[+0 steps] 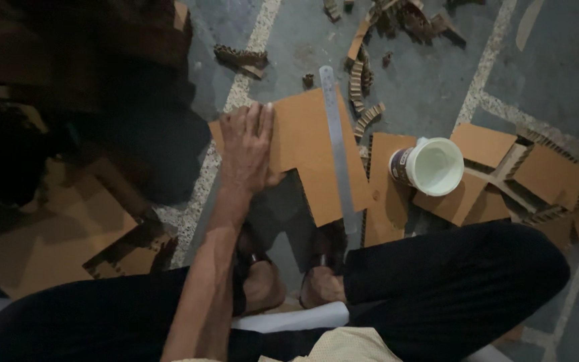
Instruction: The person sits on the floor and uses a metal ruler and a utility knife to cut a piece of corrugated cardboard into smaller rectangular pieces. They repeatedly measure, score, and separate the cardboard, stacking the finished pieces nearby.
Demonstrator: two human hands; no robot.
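My left hand (246, 147) lies flat, palm down, on the left part of an L-shaped brown cardboard piece (306, 144) on the grey floor. Its fingers are stretched out toward the far edge and grip nothing. A long steel ruler (338, 147) rests lengthwise along the cardboard's right side, a hand's width from my fingers. My right hand is out of view. My crossed legs in dark trousers and my sandalled feet (322, 281) sit just below the cardboard.
A white open tub (433, 166) stands on cardboard right of the ruler. Cut cardboard pieces (551, 174) lie at the right, corrugated strips and scraps (363, 87) at the top, and a larger cut sheet (55, 234) at the left under a dark shape.
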